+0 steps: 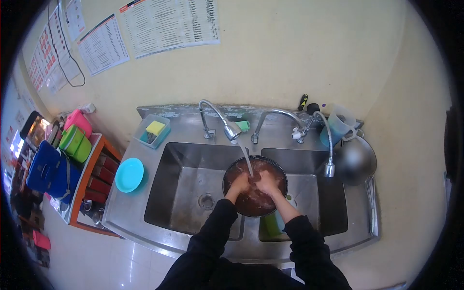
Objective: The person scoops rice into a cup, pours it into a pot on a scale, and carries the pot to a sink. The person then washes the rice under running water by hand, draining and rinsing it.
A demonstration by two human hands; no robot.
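Note:
A round dark-rimmed pot (254, 207) full of reddish-brown water rests over the divider between two steel sink basins. Water runs into it from the left faucet (232, 129). My left hand (240, 184) dips into the water on the pot's left side, and my right hand (267, 183) is in it on the right, close beside the stream. The fingertips of both hands are under or at the cloudy water. Something small and reddish (254, 178) shows between them, too unclear to name.
Left of the basins are a turquoise plate (129, 175) and a container with a yellow sponge (155, 127). A second faucet (329, 169) hangs over the right basin. A wok (356, 162), a pitcher (337, 126) and a whisk (371, 203) stand right. A green object (273, 224) lies in the right basin.

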